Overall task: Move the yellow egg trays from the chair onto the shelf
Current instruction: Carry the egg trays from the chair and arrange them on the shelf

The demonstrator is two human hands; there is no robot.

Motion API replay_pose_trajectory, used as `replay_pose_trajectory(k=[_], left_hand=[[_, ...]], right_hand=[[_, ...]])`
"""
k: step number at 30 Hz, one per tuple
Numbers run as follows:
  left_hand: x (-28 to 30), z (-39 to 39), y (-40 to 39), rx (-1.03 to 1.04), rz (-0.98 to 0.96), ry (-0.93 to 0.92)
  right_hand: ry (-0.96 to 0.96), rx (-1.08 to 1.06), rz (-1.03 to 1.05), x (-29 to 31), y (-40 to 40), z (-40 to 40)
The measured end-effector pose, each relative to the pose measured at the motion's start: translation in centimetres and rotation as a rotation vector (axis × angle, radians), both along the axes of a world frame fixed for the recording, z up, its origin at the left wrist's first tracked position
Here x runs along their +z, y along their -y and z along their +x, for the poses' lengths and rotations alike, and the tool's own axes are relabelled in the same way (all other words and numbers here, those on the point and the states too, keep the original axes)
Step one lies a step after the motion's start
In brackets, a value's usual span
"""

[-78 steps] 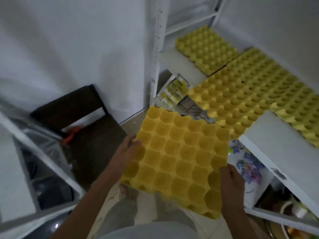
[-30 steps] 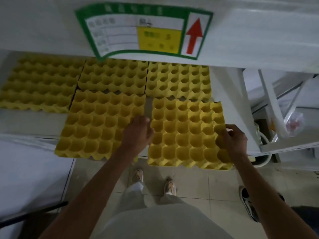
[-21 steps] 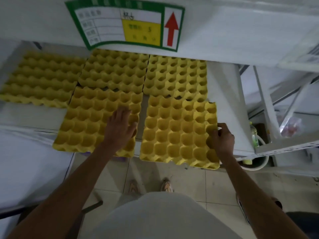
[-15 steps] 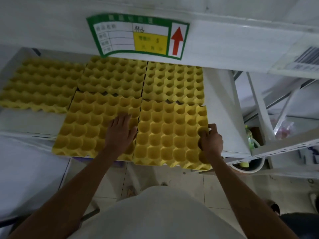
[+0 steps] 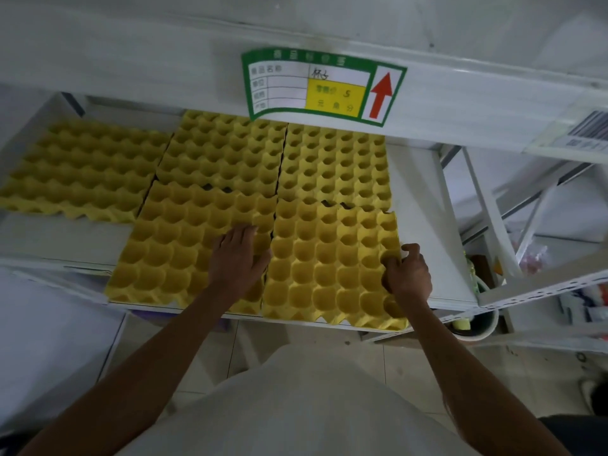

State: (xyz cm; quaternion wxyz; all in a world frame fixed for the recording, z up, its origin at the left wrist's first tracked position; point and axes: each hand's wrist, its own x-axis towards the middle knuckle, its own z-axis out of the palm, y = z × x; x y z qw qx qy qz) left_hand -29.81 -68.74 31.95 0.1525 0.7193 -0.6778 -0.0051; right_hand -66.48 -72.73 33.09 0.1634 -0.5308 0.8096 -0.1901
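Your two bare arms reach out from your pale shirt [image 5: 296, 406] toward the white shelf [image 5: 424, 199].

Your left hand [image 5: 238, 261] lies flat with its fingers straight. It presses down on the right side of the front left egg tray [image 5: 177, 248], just beside the crack between the two front trays. Your thumb touches the edge of the next tray.

Your right hand [image 5: 408, 274] has curled fingers. It grips the right edge of the front right egg tray [image 5: 329, 268]. The fingers dip into the cups there and the thumb sticks up over the rim.

Both front trays sit side by side on the shelf and touch each other. Their near edges hang a little past the front of the shelf.

Behind them lie three more yellow trays in a row. The back right tray [image 5: 335, 162] touches the one you grip. The back middle tray [image 5: 223, 153] sits behind the tray under your left hand. The back left tray [image 5: 82, 166] lies off to the left, with bare shelf in front of it.

Above the trays, a green label [image 5: 322, 87] with a red arrow pointing up is stuck on the next shelf board. A barcode sticker [image 5: 589, 133] is far to the right.
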Motion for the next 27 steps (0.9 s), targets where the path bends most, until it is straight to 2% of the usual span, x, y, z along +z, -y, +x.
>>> replay_pose_trajectory(k=[5,9,13,18,24,25,27], left_hand=[[0.3,-0.9,0.8,0.082,-0.036,-0.006],[-0.2,-1.6,0.9,0.099,-0.032,-0.008],[-0.6,-2.0,1.3,0.128,-0.057,-0.022],[-0.9,-1.9,1.3,0.120,-0.092,0.030],[-0.8,-2.1,1.4,0.144,-0.106,-0.012],[-0.9,-2.1,1.4,0.145,-0.117,-0.020],[-1.2,-2.0,1.4,0.142,-0.141,-0.021]], right_hand=[[0.023,-0.035,0.037,0.3,-0.1,0.2],[0.118,-0.001,-0.038,0.5,-0.3,0.5],[0.127,0.049,-0.107,0.5,-0.2,0.9],[0.166,0.048,-0.091,0.8,-0.2,1.2],[0.247,0.106,-0.023,1.8,0.0,0.1],[0.226,0.124,0.001,2.2,0.2,-0.5],[0.035,0.183,0.019,2.9,0.8,-1.6]])
